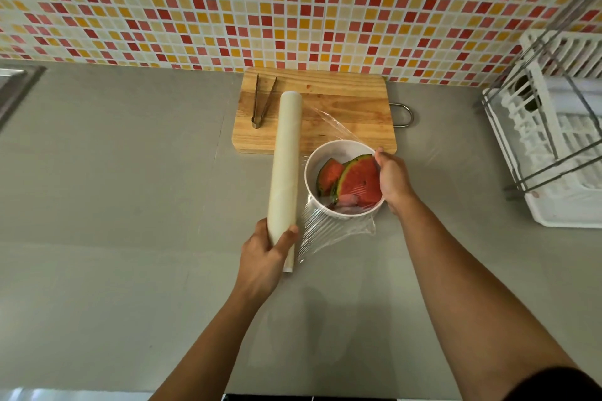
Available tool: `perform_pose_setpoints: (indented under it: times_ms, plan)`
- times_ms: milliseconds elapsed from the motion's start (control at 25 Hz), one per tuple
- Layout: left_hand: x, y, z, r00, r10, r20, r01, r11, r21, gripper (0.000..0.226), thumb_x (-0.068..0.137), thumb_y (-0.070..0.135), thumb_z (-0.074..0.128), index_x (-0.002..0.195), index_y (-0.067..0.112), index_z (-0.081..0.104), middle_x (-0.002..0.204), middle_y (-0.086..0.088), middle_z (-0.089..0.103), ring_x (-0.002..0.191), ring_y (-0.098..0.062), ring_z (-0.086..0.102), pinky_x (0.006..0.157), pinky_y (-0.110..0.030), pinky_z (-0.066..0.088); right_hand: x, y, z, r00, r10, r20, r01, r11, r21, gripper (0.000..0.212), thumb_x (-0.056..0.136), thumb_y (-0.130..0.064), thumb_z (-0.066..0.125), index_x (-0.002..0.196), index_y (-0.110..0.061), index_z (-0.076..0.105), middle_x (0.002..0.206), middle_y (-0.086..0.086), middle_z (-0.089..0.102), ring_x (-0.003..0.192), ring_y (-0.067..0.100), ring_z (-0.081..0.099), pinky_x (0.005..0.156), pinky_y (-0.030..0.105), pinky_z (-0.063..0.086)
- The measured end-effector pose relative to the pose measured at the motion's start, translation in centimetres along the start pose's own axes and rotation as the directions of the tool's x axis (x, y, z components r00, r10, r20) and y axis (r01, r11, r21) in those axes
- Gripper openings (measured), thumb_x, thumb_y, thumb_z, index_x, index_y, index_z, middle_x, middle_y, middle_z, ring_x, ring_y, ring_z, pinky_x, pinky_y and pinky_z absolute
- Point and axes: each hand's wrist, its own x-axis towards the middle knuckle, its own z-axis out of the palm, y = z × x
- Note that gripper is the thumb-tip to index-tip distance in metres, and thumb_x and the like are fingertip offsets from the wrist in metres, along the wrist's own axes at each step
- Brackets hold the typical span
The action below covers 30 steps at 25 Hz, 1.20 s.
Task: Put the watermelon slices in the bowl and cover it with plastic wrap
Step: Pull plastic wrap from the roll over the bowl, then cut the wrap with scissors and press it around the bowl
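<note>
A white bowl [325, 153] stands on the grey counter just in front of a wooden cutting board, with watermelon slices [358, 181] inside. A long cream roll of plastic wrap [286, 156] lies to the bowl's left. My left hand [265, 251] grips its near end. A clear sheet of wrap [329, 231] runs from the roll across the bowl. My right hand [392, 177] rests on the bowl's right rim, pressing the wrap against it.
The wooden cutting board [351, 101] with a metal handle sits against the tiled wall, and metal tongs [262, 101] lie on its left part. A white dish rack [553, 140] stands at the right. A sink edge [16, 85] shows at far left.
</note>
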Motion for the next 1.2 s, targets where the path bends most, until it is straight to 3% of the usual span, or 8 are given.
perform_pose_setpoints:
  times_ms: [80, 240, 400, 520, 760, 1000, 1120, 1200]
  plan:
    - [-0.2, -0.3, 0.2, 1.000, -0.019, -0.020, 0.018, 0.997, -0.071, 0.036, 0.085, 0.042, 0.063, 0.114, 0.023, 0.052, 0.102, 0.003, 0.062, 0.091, -0.006, 0.058, 0.068, -0.025, 0.045, -0.1, 0.0, 0.0, 1.000, 0.002, 0.001, -0.002, 1.000, 0.005, 0.028, 0.094, -0.028, 0.042, 0.087, -0.013, 0.065, 0.085, 0.004, 0.065, 0.082, 0.019, 0.062, 0.070, 0.027, 0.048]
    - [-0.2, -0.5, 0.0, 0.998, -0.038, -0.042, 0.034, 0.995, -0.094, 0.028, 0.089, 0.037, 0.059, 0.111, 0.020, 0.056, 0.100, 0.002, 0.063, 0.089, -0.009, 0.059, 0.066, -0.021, 0.044, -0.1, 0.0, -0.1, 1.000, -0.001, 0.005, 0.001, 1.000, 0.002, 0.029, 0.094, -0.027, 0.042, 0.080, -0.015, 0.064, 0.080, 0.001, 0.063, 0.075, 0.014, 0.061, 0.067, 0.025, 0.046]
    - [0.0, -0.3, -1.1, 0.996, 0.050, -0.068, -0.035, 0.979, 0.200, 0.030, 0.092, 0.045, 0.049, 0.095, 0.016, 0.056, 0.082, 0.000, 0.061, 0.076, -0.019, 0.057, 0.060, -0.027, 0.040, 0.1, 0.1, -0.1, 1.000, -0.020, 0.001, 0.020, 1.000, -0.020, 0.031, 0.094, -0.024, 0.043, 0.110, -0.007, 0.063, 0.094, 0.001, 0.063, 0.086, 0.014, 0.060, 0.082, 0.028, 0.045]
    - [-0.2, -0.5, -0.5, 0.986, 0.137, -0.094, -0.094, 0.927, 0.362, 0.039, 0.094, 0.044, 0.044, 0.100, 0.007, 0.055, 0.092, -0.012, 0.061, 0.085, -0.031, 0.057, 0.068, -0.034, 0.042, -0.2, 0.0, 0.0, 0.999, -0.035, -0.007, 0.035, 0.999, -0.036, 0.031, 0.094, -0.022, 0.043, 0.115, -0.007, 0.061, 0.093, -0.003, 0.062, 0.084, 0.008, 0.058, 0.080, 0.026, 0.041]
    - [-0.3, -1.2, 0.2, 0.966, 0.237, -0.101, -0.164, 0.868, 0.469, 0.038, 0.096, 0.043, 0.040, 0.099, 0.005, 0.049, 0.095, -0.019, 0.061, 0.088, -0.038, 0.057, 0.067, -0.036, 0.038, -0.8, -0.6, -0.1, 0.996, -0.082, -0.030, 0.074, 0.974, -0.215, 0.035, 0.095, -0.032, 0.039, 0.070, -0.017, 0.059, 0.091, 0.011, 0.063, 0.086, 0.025, 0.058, 0.077, 0.031, 0.041]
    - [-0.1, -1.3, 0.0, 0.966, 0.250, -0.073, -0.188, 0.863, 0.469, 0.042, 0.095, 0.044, 0.039, 0.103, 0.004, 0.049, 0.101, -0.022, 0.062, 0.091, -0.039, 0.057, 0.070, -0.038, 0.042, -2.8, -3.0, -2.5, 1.000, 0.004, -0.009, -0.007, 0.916, -0.400, 0.070, 0.093, -0.058, 0.014, 0.117, -0.012, 0.062, 0.124, 0.016, 0.060, 0.116, 0.033, 0.053, 0.102, 0.039, 0.038]
    - [0.1, -1.3, -0.2, 0.964, 0.257, -0.063, -0.197, 0.855, 0.480, 0.045, 0.096, 0.044, 0.039, 0.107, 0.002, 0.048, 0.104, -0.024, 0.062, 0.093, -0.040, 0.057, 0.077, -0.044, 0.047, -4.9, -2.2, -6.3, 0.990, -0.103, -0.096, -0.009, 0.637, -0.771, 0.036, 0.093, -0.026, 0.041, 0.111, -0.001, 0.060, 0.124, 0.023, 0.058, 0.115, 0.038, 0.052, 0.091, 0.035, 0.041]
    - [0.3, -1.2, -0.1, 0.965, 0.258, -0.054, -0.201, 0.853, 0.481, 0.046, 0.096, 0.044, 0.039, 0.106, 0.001, 0.048, 0.104, -0.025, 0.061, 0.094, -0.042, 0.057, 0.077, -0.045, 0.047, -7.1, -0.8, -8.4, 0.994, -0.031, -0.103, -0.081, 0.416, -0.906, 0.033, 0.086, -0.022, 0.053, 0.106, 0.003, 0.061, 0.117, 0.027, 0.061, 0.112, 0.039, 0.055, 0.086, 0.035, 0.045]
